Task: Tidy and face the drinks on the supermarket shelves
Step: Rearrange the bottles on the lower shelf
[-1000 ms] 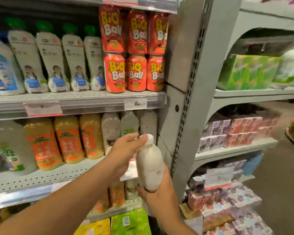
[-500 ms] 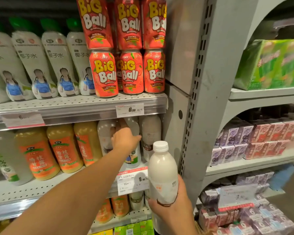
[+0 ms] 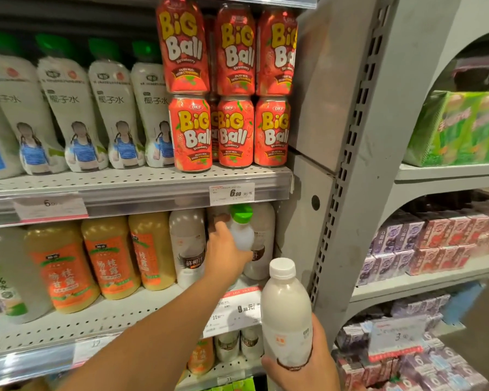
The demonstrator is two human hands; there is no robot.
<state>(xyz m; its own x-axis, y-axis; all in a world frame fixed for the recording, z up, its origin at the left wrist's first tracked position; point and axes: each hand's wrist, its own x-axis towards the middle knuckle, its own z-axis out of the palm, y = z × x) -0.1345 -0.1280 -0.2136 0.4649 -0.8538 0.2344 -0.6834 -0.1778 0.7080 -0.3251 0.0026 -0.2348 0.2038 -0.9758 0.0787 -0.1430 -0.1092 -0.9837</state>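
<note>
My left hand (image 3: 227,251) is wrapped around a green-capped white bottle (image 3: 241,230) at the right end of the middle shelf (image 3: 102,320), between two brown-labelled milky bottles (image 3: 187,244). My right hand (image 3: 304,365) grips the base of a white-capped milky bottle (image 3: 285,311), upright, in front of that shelf's right corner. Left of them: three orange-label bottles (image 3: 110,255). Upper shelf (image 3: 141,179): six Big Ball cans (image 3: 235,131) visible at the front, stacked in two tiers of three, and four green-capped pouches (image 3: 116,114).
</note>
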